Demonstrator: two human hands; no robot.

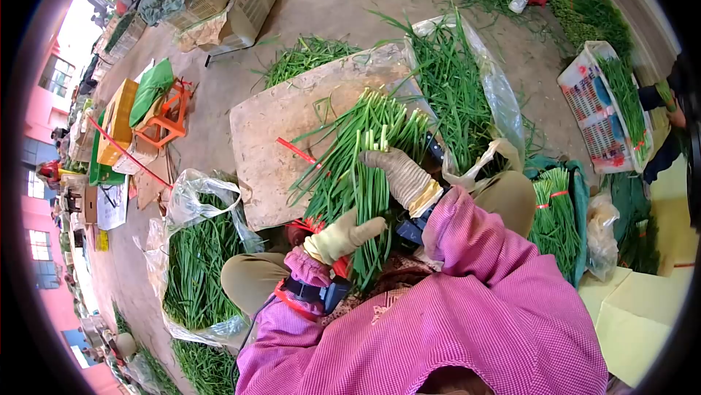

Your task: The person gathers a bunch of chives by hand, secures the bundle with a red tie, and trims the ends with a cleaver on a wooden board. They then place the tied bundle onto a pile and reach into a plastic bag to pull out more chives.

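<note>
My right hand (pixel 400 176), in a pale knit glove, is closed around a bunch of long green chives (pixel 370 194). The pale cut ends stick up past its fingers, and the leaves hang down toward my lap. My left hand (pixel 345 236), gloved too, lies against the lower leaves with thumb and fingers apart. Just beyond, a loose heap of chives (pixel 365 114) lies on a worn board (pixel 270 132). Red ties (pixel 296 151) are on the board, and more red strips lie by my left hand.
Plastic bags of chives stand at left (pixel 201 271) and ahead right (pixel 453 96). Tied bundles (pixel 553 212) lie by my right side. Farther right are a crate (pixel 588 114) and another person's hand (pixel 677 116). An orange stool (pixel 168 117) and cartons (pixel 244 12) stand beyond.
</note>
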